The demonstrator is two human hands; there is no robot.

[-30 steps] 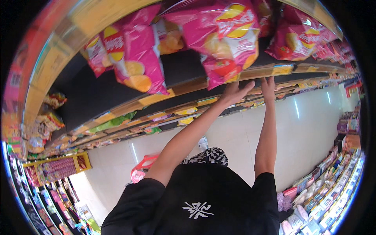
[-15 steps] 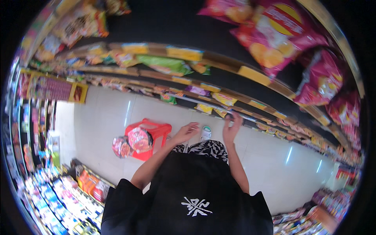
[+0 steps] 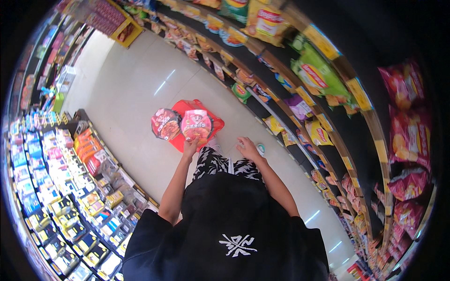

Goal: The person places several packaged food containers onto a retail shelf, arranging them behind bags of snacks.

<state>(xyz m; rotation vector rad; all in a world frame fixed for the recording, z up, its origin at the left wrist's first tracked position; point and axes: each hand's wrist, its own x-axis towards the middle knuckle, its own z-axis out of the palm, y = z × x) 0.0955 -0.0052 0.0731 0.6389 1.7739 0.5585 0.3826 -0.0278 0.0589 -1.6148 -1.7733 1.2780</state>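
Note:
Two round noodle tubs with printed lids, a reddish-pink one (image 3: 197, 121) and a darker red one (image 3: 166, 124), rest side by side on a red plastic stool (image 3: 213, 117) ahead of me. My left hand (image 3: 191, 146) is at the near rim of the reddish-pink tub, with its fingers closed on the edge; part of the grip is hidden. Over my right knee hovers my right hand (image 3: 248, 149), its fingers loosely bent and apart, holding nothing. The right hand is beside the stool and touches neither tub.
Snack shelves (image 3: 349, 161) curve along the right, carrying several chip bags, among them a green bag (image 3: 313, 70) and a magenta bag (image 3: 407, 136). A brightly lit display of small packages (image 3: 79, 196) stands at the left. Pale floor tiles (image 3: 136, 89) lie between.
My view has turned left, from facing the shelves toward the stool. My left hand has reached the reddish-pink tub's rim. My right hand has lowered from beside the shelves to above my knee.

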